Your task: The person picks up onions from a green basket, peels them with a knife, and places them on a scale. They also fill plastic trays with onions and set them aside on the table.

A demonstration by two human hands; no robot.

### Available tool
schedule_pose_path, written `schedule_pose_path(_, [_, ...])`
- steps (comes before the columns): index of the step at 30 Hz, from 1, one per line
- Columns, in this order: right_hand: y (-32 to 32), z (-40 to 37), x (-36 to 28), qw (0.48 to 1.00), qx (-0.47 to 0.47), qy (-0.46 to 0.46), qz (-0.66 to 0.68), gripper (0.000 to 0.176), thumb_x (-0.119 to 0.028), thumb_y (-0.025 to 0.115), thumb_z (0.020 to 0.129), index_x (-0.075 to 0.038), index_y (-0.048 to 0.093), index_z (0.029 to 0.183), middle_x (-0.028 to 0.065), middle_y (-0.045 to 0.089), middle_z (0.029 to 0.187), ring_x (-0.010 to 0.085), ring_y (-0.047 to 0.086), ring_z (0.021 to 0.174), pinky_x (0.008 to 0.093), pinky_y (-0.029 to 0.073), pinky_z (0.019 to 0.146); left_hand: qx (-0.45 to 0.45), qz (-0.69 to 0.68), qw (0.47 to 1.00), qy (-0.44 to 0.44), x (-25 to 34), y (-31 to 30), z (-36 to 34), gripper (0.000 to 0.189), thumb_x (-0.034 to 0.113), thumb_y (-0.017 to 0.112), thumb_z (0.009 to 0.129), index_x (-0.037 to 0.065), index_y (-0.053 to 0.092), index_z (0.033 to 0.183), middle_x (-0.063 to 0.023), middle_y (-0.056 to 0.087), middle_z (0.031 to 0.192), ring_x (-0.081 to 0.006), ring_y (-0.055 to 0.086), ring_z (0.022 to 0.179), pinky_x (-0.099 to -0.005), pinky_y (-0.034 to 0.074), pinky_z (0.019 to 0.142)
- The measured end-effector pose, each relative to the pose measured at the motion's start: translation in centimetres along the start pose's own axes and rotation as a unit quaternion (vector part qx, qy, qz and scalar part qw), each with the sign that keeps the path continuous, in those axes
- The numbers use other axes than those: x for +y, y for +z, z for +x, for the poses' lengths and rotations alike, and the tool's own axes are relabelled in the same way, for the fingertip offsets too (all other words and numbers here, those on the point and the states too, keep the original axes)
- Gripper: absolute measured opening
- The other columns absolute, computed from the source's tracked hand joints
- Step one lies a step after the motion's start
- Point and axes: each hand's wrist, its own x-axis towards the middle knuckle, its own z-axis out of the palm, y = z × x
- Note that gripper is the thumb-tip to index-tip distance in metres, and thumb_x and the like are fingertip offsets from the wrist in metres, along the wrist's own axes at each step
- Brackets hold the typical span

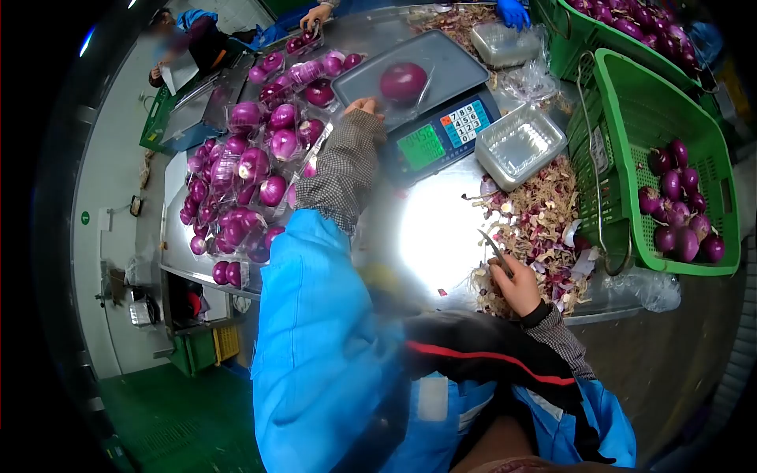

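My right hand (518, 287) is closed around a small curved-blade knife (497, 254), above a heap of onion peelings. My left hand (364, 106) is at the left edge of the scale's grey weighing plate (457, 72); its fingers are mostly hidden by the hand and sleeve. A large red onion (403, 82) rests on the plate, with clear plastic showing around it. The digital scale (422, 147) has a lit green display. Right of its keypad stands a clear plastic tray (520, 147) with no onion in it. Packed red onions (254, 164) crowd the table to the left.
A green crate (623, 94) with several red onions (680, 203) stands at the right, another full one behind it. Peelings (544, 229) cover the table's right side. Across the table are a co-worker's hand (317, 14), a blue-gloved hand (513, 12) and more clear trays (505, 43).
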Motion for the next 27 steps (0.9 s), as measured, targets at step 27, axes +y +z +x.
schedule_pose_path(27, [8.9,2.8,-4.4,0.966,-0.145,-0.069,-0.202,0.023,-0.026,0.061,0.091,-0.007,0.067,0.103,0.0232,0.067,0.082,0.0418,0.065,0.078,0.0465,0.051,0.067,0.396,-0.267,0.874,0.088,2.9,-41.5,-9.3,0.031,0.018,0.048,0.102,-0.001,0.057,0.125,-0.0167,0.063,0.121,-0.0227,0.065,0.104,-0.0276,0.055,0.08])
